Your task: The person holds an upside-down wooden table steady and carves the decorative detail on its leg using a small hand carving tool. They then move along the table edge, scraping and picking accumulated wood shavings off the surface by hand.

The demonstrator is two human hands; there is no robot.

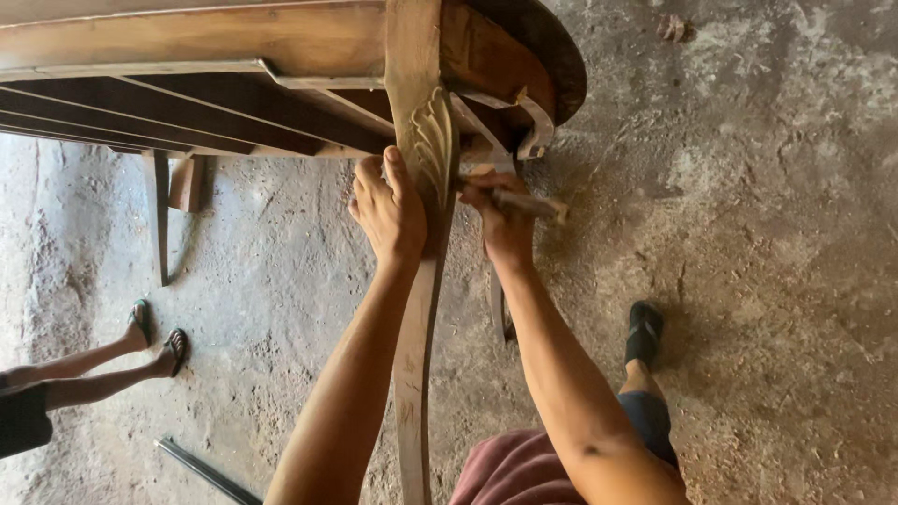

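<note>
Head camera is looking down at two bare arms reaching out to a curved wooden leg [416, 309] with a carved leaf [433, 150] near its top. This leg is joining a big wooden furniture frame [187, 56] that is stretching across the top of the picture. The left hand [388, 210] is pressing flat against the left side of the leg, fingers close together and pointing up, just beside the carved leaf. The right hand [505, 220] is curling tight around a wooden tool handle [528, 202], which is sticking out to the right; its tip is hiding behind the leg. Below, the person's foot in a dark sandal [644, 329] is standing on the dusty concrete floor [776, 234]. Far to the left, another person's two feet in sandals [157, 337] are resting on the floor, and a dark rod [206, 470] is lying near them.
</note>
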